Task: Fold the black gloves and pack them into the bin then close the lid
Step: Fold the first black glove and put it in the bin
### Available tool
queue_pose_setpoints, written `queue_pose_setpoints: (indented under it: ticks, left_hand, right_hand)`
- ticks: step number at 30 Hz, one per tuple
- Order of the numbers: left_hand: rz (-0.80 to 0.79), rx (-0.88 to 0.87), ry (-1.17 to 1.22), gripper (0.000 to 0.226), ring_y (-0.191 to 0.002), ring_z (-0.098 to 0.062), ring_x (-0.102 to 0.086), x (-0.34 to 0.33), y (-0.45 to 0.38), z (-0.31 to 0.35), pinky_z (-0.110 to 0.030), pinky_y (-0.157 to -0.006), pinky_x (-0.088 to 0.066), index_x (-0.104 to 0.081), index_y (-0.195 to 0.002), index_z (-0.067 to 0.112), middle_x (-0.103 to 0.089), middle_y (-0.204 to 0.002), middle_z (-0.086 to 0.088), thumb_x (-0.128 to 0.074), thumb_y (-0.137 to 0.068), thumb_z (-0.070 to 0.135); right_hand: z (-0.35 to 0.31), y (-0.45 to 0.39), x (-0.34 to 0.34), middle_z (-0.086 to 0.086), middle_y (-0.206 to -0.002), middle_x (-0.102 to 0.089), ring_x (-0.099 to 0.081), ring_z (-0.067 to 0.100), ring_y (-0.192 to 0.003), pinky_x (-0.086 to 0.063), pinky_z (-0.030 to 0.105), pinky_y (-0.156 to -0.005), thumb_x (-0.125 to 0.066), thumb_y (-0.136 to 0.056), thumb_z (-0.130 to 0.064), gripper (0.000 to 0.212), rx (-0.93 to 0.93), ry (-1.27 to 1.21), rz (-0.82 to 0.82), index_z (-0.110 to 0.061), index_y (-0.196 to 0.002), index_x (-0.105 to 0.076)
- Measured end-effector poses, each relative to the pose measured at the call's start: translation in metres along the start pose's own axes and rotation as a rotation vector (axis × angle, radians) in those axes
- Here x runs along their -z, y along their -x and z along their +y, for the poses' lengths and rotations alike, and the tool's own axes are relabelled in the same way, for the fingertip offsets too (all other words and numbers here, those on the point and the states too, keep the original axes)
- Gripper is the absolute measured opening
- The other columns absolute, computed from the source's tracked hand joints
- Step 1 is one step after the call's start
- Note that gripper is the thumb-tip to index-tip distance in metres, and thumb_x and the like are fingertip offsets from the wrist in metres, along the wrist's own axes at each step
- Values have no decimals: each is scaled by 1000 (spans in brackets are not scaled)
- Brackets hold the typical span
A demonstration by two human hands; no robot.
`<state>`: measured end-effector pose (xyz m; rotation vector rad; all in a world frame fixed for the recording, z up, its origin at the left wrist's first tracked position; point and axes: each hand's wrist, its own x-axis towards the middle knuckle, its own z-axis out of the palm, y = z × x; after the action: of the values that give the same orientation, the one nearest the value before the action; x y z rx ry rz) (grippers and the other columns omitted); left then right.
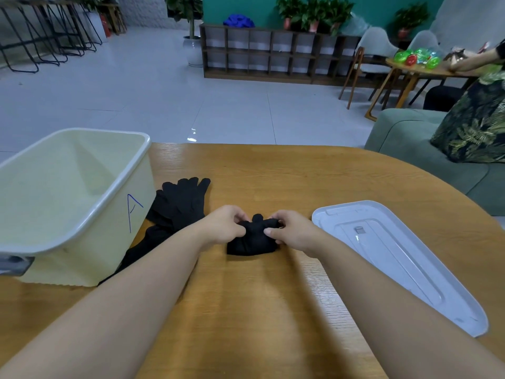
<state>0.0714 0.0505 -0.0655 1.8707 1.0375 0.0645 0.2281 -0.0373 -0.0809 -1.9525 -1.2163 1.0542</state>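
A folded black glove (251,240) lies on the wooden table (273,296) in front of me. My left hand (222,224) pinches its left upper edge, and my right hand (291,228) pinches its right upper edge. A loose pile of black gloves (180,203) lies flat to the left, beside the cream bin (68,214), which stands with nothing inside and bears a blue letter A. The white lid (396,258) lies flat on the table at my right.
The table's far edge curves round at the right. Beyond it stand a green sofa (426,149) and a person in a leaf-print garment (475,119). A second table, chairs and a low shelf unit (273,53) are further back.
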Motion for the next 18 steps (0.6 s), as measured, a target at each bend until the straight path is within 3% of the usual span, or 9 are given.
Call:
queue_pose_setpoints:
  ticks: [5, 10, 13, 18]
  left_hand:
    - [61, -100, 66, 25, -70, -18, -54, 18, 13, 7, -28, -64, -42, -52, -87, 23, -65, -86, -10, -49, -81, -1]
    - [167, -184, 99, 27, -73, -21, -57, 56, 29, 25, -33, -73, -45, -52, -85, 25, -69, -95, -13, -49, -81, -2]
    - [216, -207, 98, 26, -78, -20, -59, 85, 39, 34, -30, -73, -48, -53, -87, 23, -68, -99, -11, -49, -81, -2]
    - [280, -213, 58, 23, -78, -19, -57, 129, 54, 35, -26, -65, -42, -55, -86, 24, -70, -94, -6, -50, -78, 4]
  right_hand:
    - [-18, 8, 5, -5, -79, -61, -58, 12, -73, -47, 30, -77, -63, -88, -16, 11, 120, -71, 61, -24, -87, -55]
    - [-61, 10, 11, -1, -88, -67, -60, 13, -79, -45, 23, -70, -64, -88, -14, 13, 242, -154, 113, -14, -100, -57]
    - [-93, 8, 11, 3, -98, -69, -64, 18, -86, -55, 33, -74, -62, -90, -17, 16, 232, -148, 81, -14, -105, -55]
    - [-139, 6, -2, 10, -120, -62, -73, 32, -77, -60, 30, -52, -54, -95, -22, 29, 137, -225, -57, -10, -121, -49]
